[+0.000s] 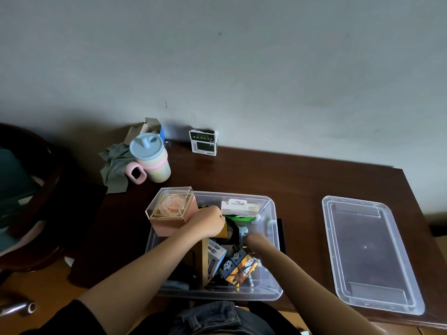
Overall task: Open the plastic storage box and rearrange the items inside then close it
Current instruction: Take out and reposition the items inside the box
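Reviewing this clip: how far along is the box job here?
Opening is done: the lid lies on the table right of the box. Rearranging is in hand: both hands are inside, the left hand beside the rose case, the right hand among the items. Closing is left.

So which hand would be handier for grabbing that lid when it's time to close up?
Probably the right hand. The lid lies on the table to the right of the storage box, on that arm's side. The left hand is at the box's far left by the rose case.
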A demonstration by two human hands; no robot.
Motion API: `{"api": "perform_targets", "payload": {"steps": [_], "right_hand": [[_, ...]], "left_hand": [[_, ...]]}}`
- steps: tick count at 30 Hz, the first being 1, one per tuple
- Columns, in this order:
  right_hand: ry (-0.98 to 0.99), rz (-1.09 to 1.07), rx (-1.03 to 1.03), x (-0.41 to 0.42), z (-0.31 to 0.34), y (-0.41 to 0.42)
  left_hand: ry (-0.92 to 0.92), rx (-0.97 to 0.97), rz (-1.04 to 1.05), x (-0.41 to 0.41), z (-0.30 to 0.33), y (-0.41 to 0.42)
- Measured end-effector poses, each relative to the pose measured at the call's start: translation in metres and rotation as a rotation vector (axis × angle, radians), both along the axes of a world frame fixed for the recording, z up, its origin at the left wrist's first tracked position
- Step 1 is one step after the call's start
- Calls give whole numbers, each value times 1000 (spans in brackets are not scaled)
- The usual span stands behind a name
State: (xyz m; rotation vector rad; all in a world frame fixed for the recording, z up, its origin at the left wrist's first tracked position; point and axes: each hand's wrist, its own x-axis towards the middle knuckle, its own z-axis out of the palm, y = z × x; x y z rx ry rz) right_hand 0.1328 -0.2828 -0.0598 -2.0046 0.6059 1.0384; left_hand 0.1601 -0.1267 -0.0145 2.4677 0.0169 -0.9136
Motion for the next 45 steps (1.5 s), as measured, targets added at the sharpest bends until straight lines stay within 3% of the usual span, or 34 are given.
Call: {"api": "perform_targets", "payload": {"steps": [4,12,16,26,32,37,42,45], "right_hand": [[22,8,40,-3,4,0],[2,55,5,-11,12,3],[-14,-7,-23,-10,9,0],[5,107,-22,-14,9,-2],[42,224,-103,-12,3,-1],[44,392,-169,-8,2,0],[-11,434,-167,-10,2,-2],[-19,256,-161,-10,-3,-4]], "left_hand": [[-4,-69,-240,-13,4,-9],[51,309,-666,-12,-17,-40],[35,369,-693,-5,-20,-43],[-58,437,-785,5,-9,-41],[19,223,-670,5,-25,-33],[72,181,-658,7,-24,-34],[118,309,-689,1,-24,-41],[144,401,-701,-3,-25,-45]]}}
